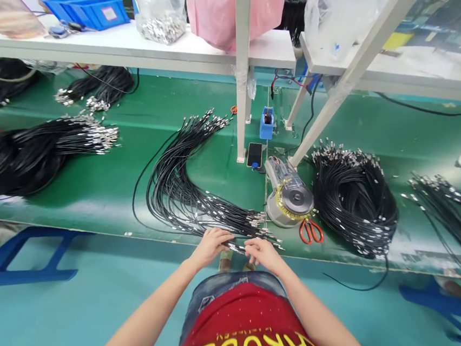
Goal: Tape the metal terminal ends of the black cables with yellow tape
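- Head view: both bare forearms come up from bottom centre to the near edge of the green bench (pixel 93 191).
- Left hand (pixel 212 245): lies palm down on the metal-tipped ends of the black cable bundle (pixel 175 194), fingers bent over them. Can't tell if it really grips.
- Right hand (pixel 265 254): just right of the left, not touching it. Fingertips pressed together on a few tips of the same bundle, thumb side hidden.
- Bundle pos.: centre of frame, looping from the hands up and left, then fanning out with its far tips toward the white post (pixel 241 79).
- Orange scissors (pixel 310 231): flat on the bench, near the right hand, lower centre-right.
- Clear drum (pixel 289 192): on its side just above the scissors, yellow ring on its face.
- Coiled cable pile (pixel 353 199): right of the drum, w/ tips sticking up.
- More black cable (pixel 20 155) at left of frame.
- Phone (pixel 255 154) at the post's foot.
- White shelf (pixel 120 47), top: blue bins (pixel 88 12), clear bag of metal parts (pixel 160 14), pink bag (pixel 218 5).
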Tool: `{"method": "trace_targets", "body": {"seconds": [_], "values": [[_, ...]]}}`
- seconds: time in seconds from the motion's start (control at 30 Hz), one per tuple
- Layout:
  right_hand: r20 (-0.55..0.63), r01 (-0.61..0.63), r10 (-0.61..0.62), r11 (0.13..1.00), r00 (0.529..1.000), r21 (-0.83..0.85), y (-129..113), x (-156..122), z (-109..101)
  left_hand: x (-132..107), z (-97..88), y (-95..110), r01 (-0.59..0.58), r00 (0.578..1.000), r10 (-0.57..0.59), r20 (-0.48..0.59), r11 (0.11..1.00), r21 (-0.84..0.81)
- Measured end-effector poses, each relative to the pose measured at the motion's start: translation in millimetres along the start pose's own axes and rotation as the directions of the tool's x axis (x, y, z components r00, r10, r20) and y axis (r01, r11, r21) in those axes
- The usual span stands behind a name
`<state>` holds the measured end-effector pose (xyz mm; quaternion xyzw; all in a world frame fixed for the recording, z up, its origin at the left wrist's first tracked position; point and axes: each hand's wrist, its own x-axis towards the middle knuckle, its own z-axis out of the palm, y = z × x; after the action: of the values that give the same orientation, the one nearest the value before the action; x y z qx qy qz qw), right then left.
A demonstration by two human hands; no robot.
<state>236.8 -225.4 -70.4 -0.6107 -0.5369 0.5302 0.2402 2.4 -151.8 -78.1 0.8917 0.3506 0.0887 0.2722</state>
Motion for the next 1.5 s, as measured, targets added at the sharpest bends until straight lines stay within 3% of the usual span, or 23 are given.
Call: {"method": "trace_targets", "body": {"seconds": [0.1, 0.2, 0.33, 0.47, 0.63, 0.77, 0.97, 1.17, 1.33, 1.5], "values": [[-0.055, -0.012, 0.014, 0.999, 0.998, 0.038, 2.9, -1.5, -0.8, -0.6, -2.4, 5.2, -0.021, 1.0, 0.021, -0.017, 0.999, -0.029], [-0.145, -0.026, 0.033, 0.998, 0.989, 0.051, 4.8, 1.6, -3.2, -5.1, 1.0, 8.6, -0.027, 0.989, 0.02, -0.145, 0.999, -0.046], [-0.268, -0.039, 0.043, 0.999, 0.963, 0.022, 5.8, 2.8, -11.7, -12.1, 3.7, 7.2, 0.039, 0.963, -0.078, -0.257, 0.987, -0.153], [-0.294, -0.005, -0.008, 0.999, 0.956, -0.045, -4.1, -4.8, -13.9, -8.7, -3.4, 5.2, 0.067, 0.972, -0.112, -0.205, 0.975, -0.213], [-0.329, 0.091, -0.122, 0.99, 0.936, -0.109, -37.3, -7.1, 0.2, 7.7, -24.3, 11.2, 0.059, 0.991, -0.088, -0.104, 0.966, -0.25], [-0.282, 0.102, -0.111, 0.994, 0.953, -0.049, -58.3, -3.4, 8.3, 14.9, -39.4, 22.4, 0.041, 0.999, -0.049, -0.019, 0.953, -0.3], [-0.363, 0.131, -0.085, 0.986, 0.928, 0.103, -78.1, -11.3, 16.7, 17.0, -52.5, 37.4, 0.037, 0.995, 0.01, 0.1, 0.889, -0.457], [-0.361, 0.166, -0.138, 0.985, 0.922, 0.046, -85.0, -17.3, 23.5, 18.2, -60.2, 45.2, 0.054, 0.997, -0.015, 0.08, 0.853, -0.52], [-0.321, 0.148, -0.138, 0.989, 0.937, 0.008, -81.7, -16.8, 11.6, 26.0, -57.6, 44.7, 0.056, 0.996, -0.012, 0.09, 0.865, -0.498], [-0.385, 0.265, -0.362, 0.922, 0.849, -0.283, -97.7, 0.7, 9.2, 33.4, -50.5, 39.4, 0.065, 0.996, -0.028, 0.083, 0.866, -0.495]]}}
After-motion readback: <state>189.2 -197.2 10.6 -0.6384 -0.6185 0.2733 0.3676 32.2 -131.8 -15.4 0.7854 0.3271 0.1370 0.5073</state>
